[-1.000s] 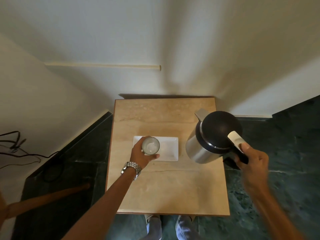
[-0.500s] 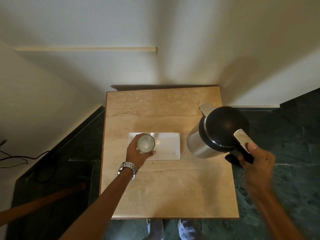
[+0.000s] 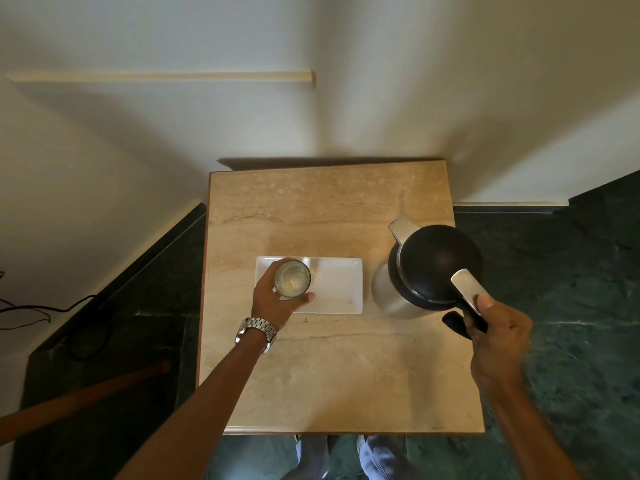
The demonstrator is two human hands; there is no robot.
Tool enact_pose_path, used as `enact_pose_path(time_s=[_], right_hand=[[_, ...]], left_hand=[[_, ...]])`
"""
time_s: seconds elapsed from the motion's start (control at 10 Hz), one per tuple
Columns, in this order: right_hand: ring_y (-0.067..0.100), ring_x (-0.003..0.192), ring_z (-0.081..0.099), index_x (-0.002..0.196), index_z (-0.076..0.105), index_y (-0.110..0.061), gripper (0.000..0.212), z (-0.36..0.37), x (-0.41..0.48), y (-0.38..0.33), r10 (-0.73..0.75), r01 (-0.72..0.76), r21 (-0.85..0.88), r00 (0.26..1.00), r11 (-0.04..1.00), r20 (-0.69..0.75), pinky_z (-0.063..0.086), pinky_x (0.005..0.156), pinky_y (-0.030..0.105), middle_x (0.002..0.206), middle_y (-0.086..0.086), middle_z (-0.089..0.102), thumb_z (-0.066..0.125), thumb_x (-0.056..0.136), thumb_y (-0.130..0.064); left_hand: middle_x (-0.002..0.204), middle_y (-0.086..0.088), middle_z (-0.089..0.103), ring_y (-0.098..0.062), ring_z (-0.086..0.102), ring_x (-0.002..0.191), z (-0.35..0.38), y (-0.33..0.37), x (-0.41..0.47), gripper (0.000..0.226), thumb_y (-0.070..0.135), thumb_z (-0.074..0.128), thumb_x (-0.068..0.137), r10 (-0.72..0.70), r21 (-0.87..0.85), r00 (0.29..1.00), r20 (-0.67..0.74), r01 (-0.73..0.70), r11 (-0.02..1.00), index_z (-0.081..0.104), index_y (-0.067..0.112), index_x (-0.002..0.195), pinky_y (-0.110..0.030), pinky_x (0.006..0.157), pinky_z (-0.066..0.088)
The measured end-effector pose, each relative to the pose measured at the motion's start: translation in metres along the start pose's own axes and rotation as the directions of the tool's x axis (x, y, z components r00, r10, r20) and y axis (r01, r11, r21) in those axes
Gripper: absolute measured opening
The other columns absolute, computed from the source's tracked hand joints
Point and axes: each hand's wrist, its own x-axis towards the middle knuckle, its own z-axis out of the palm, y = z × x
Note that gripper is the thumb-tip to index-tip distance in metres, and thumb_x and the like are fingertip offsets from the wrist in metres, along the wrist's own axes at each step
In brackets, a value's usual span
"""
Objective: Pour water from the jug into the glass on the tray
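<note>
A clear glass (image 3: 292, 279) stands upright on the left end of a white rectangular tray (image 3: 337, 285). My left hand (image 3: 273, 299) is wrapped around the glass from its near side. To the right of the tray is a steel jug (image 3: 429, 268) with a black lid and a spout pointing to the far left. My right hand (image 3: 498, 334) grips the jug's black handle, thumb on the silver lever. The jug is upright, apart from the glass.
The tray and jug are on a small beige stone table (image 3: 332, 375) pushed against a white wall. Dark green floor surrounds it. A wooden stick (image 3: 79, 400) and black cables (image 3: 41, 310) lie at the left. My legs show under the near edge.
The jug has shifted slightly right and toward the table's right edge in my right hand. My left hand stays on the glass.
</note>
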Motion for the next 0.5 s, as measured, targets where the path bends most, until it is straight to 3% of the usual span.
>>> enact_pose_path(time_s=[0.1,0.2,0.4,0.5], right_hand=[[0.000,0.061,0.067,0.059,0.071,-0.029,0.028,-0.004,-0.001,0.012,-0.042,0.042,-0.025,0.999,0.999,0.014,0.057,0.053,0.016,0.059,0.009,0.052,0.056,0.079,-0.040],[-0.002,0.060,0.062,0.059,0.068,-0.033,0.028,-0.013,-0.001,0.023,-0.067,0.069,-0.033,0.997,0.997,0.038,0.052,0.053,0.012,0.055,-0.013,0.058,0.054,0.082,-0.039],[0.000,0.069,0.066,0.066,0.067,-0.029,0.032,-0.021,-0.002,0.022,-0.116,0.123,-0.043,0.985,0.992,0.127,0.054,0.058,0.011,0.065,-0.015,0.063,0.057,0.087,-0.051],[0.016,0.092,0.064,0.093,0.063,-0.030,0.043,-0.034,-0.015,0.005,-0.107,0.125,-0.089,0.977,0.988,0.184,0.061,0.077,0.035,0.097,-0.005,0.063,0.044,0.090,-0.069]], left_hand=[[0.120,0.008,0.071,-0.014,0.064,0.116,0.000,-0.001,0.000,0.071,0.013,0.098,0.055,-0.003,0.001,1.000,-0.005,0.003,1.000,0.067,0.025,0.117,-0.034,0.084,0.060],[0.123,0.009,0.070,-0.014,0.064,0.119,0.001,-0.001,-0.004,0.075,0.014,0.099,0.055,0.002,0.000,1.000,-0.012,-0.002,1.000,0.066,0.028,0.120,-0.034,0.085,0.061],[0.135,0.003,0.059,-0.022,0.058,0.123,-0.004,0.003,-0.009,0.101,0.000,0.098,0.049,-0.035,-0.028,0.999,-0.015,0.035,0.999,0.053,0.024,0.136,-0.050,0.101,0.057],[0.150,0.000,0.043,-0.016,0.047,0.131,-0.014,0.016,-0.028,0.128,-0.003,0.099,0.044,-0.031,0.007,0.997,-0.076,0.031,0.999,0.032,0.022,0.151,-0.041,0.109,0.045]])
